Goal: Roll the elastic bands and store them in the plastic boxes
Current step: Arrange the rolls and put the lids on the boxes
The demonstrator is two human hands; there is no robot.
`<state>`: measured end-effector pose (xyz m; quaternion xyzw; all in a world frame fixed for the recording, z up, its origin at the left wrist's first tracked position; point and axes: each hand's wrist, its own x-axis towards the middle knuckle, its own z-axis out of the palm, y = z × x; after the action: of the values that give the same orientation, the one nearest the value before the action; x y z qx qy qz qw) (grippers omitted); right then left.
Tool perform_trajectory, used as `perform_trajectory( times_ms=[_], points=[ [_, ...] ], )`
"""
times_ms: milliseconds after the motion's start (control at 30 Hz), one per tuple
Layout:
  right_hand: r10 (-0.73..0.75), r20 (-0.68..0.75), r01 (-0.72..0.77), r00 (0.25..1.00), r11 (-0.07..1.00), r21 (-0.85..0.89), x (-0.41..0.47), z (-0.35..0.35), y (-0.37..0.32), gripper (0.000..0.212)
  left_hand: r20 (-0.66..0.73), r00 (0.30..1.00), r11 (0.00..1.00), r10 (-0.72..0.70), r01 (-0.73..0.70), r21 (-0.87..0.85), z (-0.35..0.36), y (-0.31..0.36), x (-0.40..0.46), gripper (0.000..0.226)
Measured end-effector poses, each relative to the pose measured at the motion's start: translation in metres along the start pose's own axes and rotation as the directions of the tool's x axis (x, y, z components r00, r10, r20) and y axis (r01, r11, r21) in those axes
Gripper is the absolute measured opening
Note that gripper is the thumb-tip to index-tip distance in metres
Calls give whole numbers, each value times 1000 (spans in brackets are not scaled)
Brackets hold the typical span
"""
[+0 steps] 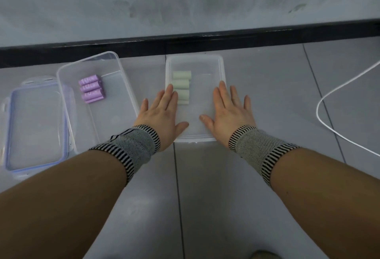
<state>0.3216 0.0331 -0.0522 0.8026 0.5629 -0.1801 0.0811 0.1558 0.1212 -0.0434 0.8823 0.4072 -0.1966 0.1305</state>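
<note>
Two clear plastic boxes stand on the grey tiled floor. The left box (67, 69) holds several rolled purple elastic bands (92, 89) side by side. The right box (222, 67) holds several rolled pale green elastic bands (182, 86) along its left side. My left hand (162, 112) lies flat with straight fingers over the right box's near left part, fingertips next to the green rolls. My right hand (228, 110) lies flat with spread fingers over the same box's near right part. Neither hand holds anything. Both wrists wear striped knit bands.
A clear lid with a blue seal (35, 129) lies on the floor left of the purple box, partly under it. A white cable (324, 106) curves across the tiles at the right. A black skirting strip (185, 42) and grey wall lie behind the boxes.
</note>
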Motion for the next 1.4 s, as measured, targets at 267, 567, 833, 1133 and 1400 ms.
perform_trajectory(
  times_ms=[267,567,833,1133,1400],
  points=[
    [11,60,-10,998,1000,-4,0,-13,-2,79,84,996,1000,-18,17,16,-18,3,1,90],
    [-51,-15,51,999,999,-11,10,-28,8,77,-78,997,999,-17,20,44,-30,-5,7,77],
    [18,-18,-18,1000,1000,17,66,-37,8,74,-63,996,998,-57,59,29,-35,-13,63,74],
    [35,-61,-34,997,999,22,70,-21,8,73,-86,995,999,-50,51,9,-21,-14,66,75],
    [-102,-39,103,994,995,12,17,-29,-2,80,-5,999,995,38,-37,97,-35,-5,23,82]
  ],
)
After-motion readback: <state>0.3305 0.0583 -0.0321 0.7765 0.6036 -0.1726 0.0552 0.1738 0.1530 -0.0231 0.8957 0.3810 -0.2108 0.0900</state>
